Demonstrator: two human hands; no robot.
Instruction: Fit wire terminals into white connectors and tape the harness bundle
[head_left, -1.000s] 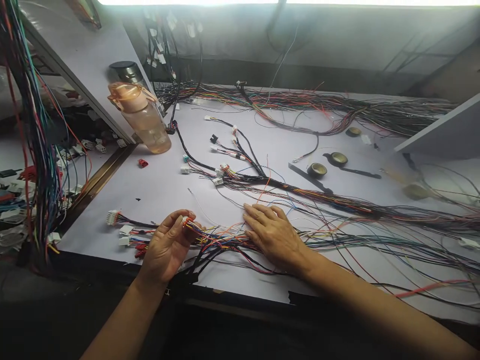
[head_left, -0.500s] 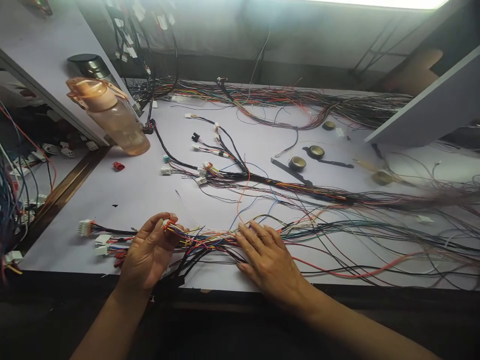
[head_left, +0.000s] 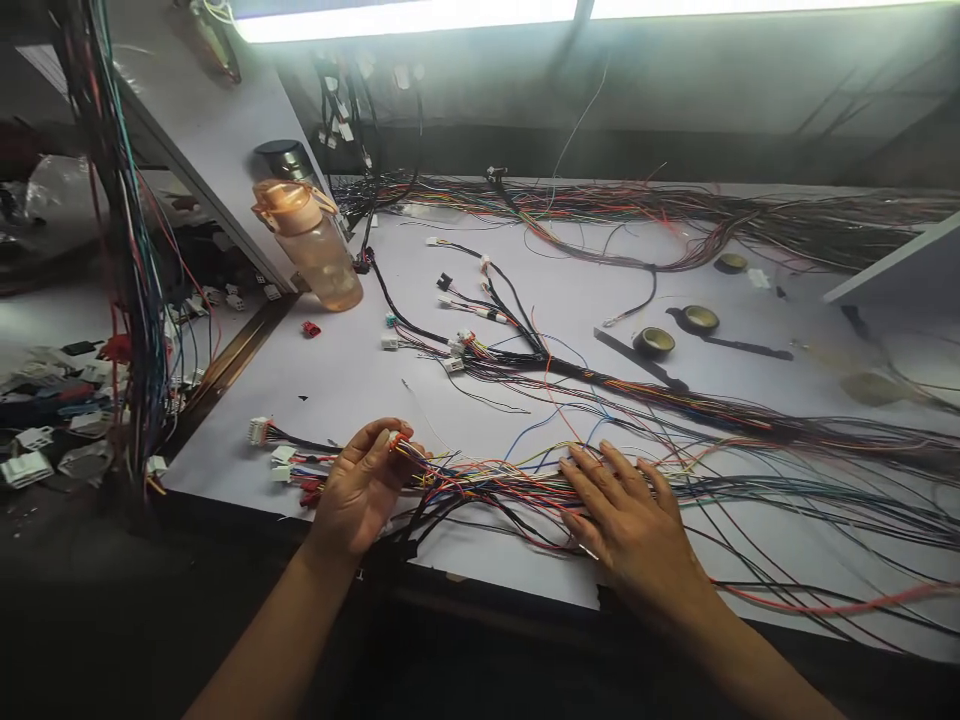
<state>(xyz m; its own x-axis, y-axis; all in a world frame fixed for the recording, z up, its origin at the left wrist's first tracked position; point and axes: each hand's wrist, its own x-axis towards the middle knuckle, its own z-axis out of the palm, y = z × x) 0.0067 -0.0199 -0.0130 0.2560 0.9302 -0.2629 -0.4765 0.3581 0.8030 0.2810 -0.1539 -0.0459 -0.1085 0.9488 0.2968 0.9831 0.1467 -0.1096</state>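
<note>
My left hand [head_left: 364, 490] pinches a small wire connector [head_left: 395, 440], white and reddish-orange, from which several coloured wires run right. Fingers spread, my right hand [head_left: 630, 510] lies flat over the loose wire bundle [head_left: 517, 482] near the table's front edge. Beside my left hand, on its left, lie a white multi-pin plug [head_left: 259, 431], white connectors [head_left: 282, 465] and a red connector [head_left: 310, 492], all on wire ends. Black-sleeved branches [head_left: 431, 520] leave the bundle below the left hand. Part of the held connector is hidden by my fingers.
Behind the hands lies a taped wire harness [head_left: 577, 370]. Tape rolls [head_left: 654, 342] sit at the right, and a water bottle [head_left: 319, 250] stands at the left. More wires [head_left: 600, 205] run along the back. Hanging wires [head_left: 131, 250] and a wooden edge [head_left: 232, 360] border the left.
The camera has turned left, so everything sits further right in view. My right hand has slid a little to the right along the wires. The left hand still pinches the connector.
</note>
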